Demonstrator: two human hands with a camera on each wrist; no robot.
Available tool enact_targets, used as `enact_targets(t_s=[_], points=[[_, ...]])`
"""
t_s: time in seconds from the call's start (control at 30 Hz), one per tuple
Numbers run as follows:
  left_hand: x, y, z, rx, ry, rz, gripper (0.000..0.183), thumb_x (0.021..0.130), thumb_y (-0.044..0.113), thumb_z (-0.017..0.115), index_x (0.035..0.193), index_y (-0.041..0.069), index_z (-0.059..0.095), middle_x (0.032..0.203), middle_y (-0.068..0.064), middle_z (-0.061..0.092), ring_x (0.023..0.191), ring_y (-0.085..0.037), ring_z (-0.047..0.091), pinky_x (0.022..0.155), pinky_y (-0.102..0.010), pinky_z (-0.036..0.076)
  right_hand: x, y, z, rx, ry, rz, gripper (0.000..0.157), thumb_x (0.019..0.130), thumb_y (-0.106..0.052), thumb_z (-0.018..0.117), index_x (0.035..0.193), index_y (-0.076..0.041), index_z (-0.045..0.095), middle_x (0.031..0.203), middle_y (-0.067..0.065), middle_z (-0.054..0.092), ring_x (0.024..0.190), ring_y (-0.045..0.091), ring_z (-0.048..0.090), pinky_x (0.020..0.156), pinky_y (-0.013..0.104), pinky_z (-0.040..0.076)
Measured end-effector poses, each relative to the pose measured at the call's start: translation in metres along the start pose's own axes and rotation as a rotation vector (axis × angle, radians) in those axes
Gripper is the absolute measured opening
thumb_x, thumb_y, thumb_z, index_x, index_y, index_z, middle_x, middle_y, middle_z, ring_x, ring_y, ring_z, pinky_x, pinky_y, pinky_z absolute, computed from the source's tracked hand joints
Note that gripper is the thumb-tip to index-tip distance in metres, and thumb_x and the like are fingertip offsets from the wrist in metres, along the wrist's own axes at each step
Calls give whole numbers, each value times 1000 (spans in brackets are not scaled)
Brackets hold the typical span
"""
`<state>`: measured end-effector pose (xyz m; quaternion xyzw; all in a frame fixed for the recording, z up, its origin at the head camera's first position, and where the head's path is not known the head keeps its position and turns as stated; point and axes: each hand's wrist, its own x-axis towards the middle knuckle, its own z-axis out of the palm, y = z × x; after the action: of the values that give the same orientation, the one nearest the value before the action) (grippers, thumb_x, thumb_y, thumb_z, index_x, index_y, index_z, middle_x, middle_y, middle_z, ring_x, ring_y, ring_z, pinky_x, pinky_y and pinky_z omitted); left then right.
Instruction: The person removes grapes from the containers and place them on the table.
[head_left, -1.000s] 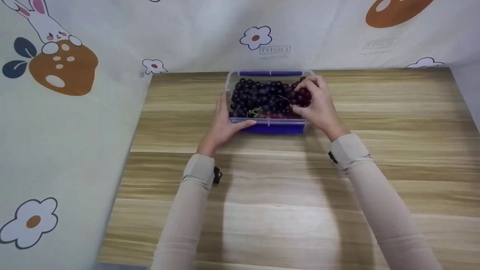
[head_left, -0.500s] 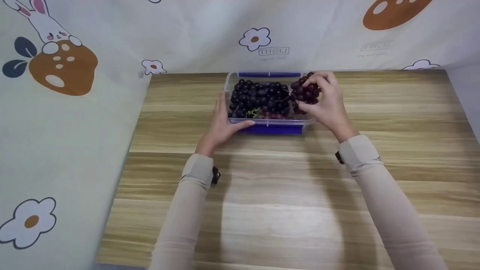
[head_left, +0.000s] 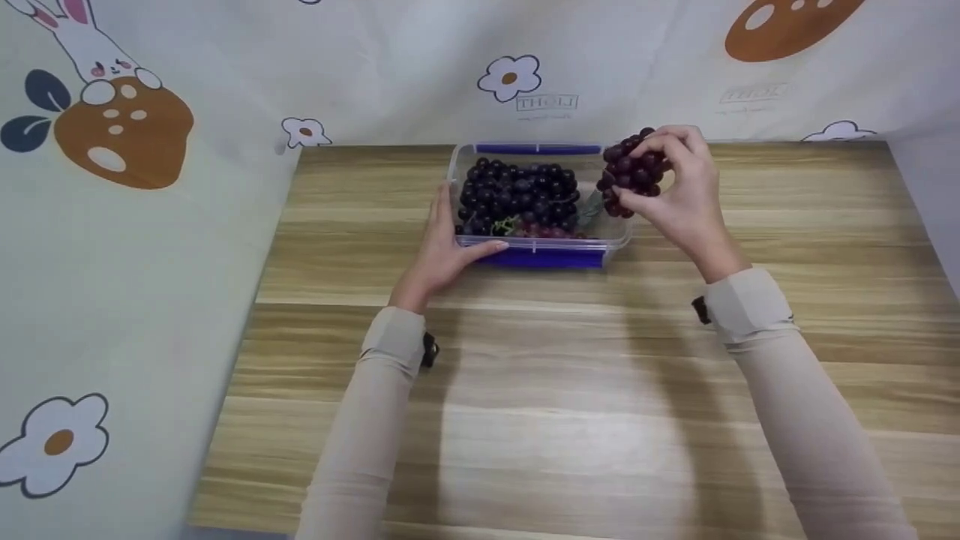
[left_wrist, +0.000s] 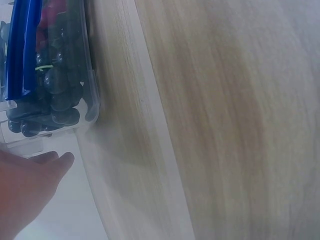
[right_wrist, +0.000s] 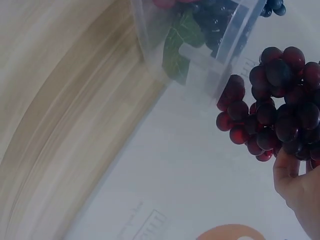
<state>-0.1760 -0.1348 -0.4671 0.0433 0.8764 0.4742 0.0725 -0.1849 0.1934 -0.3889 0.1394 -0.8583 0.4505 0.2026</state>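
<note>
Red grape bunch: the dark red bunch of grapes is up at the right end of the plastic box; I can't tell whether any grape touches the rim.
Right hand: the right hand holds that bunch from its right side, thumb below and fingers curled over it.
Left hand: the left hand is spread wide, straight fingers along the box's left wall, thumb along the near rim.
Box: the see-through plastic box has one blue clip on the near side and another along the far side.
Inside: black grapes fill the left and middle; red grapes lie along the near wall beside a green stem, with a green leaf at the right end.
Wood edges: the worktop ends just behind the box; its left edge is well apart from it, and wood grain runs forward between the two sleeves.
Lettering: the backdrop carries a framed "LIGHT", mirrored, under a printed flower; the line beneath is too small to read.
</note>
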Motion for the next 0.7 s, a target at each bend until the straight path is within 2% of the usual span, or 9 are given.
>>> enact_targets(t_s=[0.2,0.4,0.7], points=[[0,0,0,-1,4,1,136,82,50,89,170,9,-6,177,-19,-4,164,-35,1,134,-48,5,-2,-1,-14,2,38,-7,40,72,10,88,107,8,69,122,-9,51,112,1,49,89,14,50],[-1,0,0,-3,3,7,136,82,51,89,170,9,-6,178,-18,-3,164,-34,1,134,-47,5,-2,0,-26,3,76,-22,37,73,10,87,105,10,68,122,-11,51,106,-1,51,85,13,49],[-1,1,-2,10,-13,6,133,85,50,87,169,9,-9,178,-17,-8,164,-33,-2,134,-46,4,-2,0,-41,4,116,1,39,72,5,92,104,8,71,115,-17,49,108,2,51,84,13,50]])
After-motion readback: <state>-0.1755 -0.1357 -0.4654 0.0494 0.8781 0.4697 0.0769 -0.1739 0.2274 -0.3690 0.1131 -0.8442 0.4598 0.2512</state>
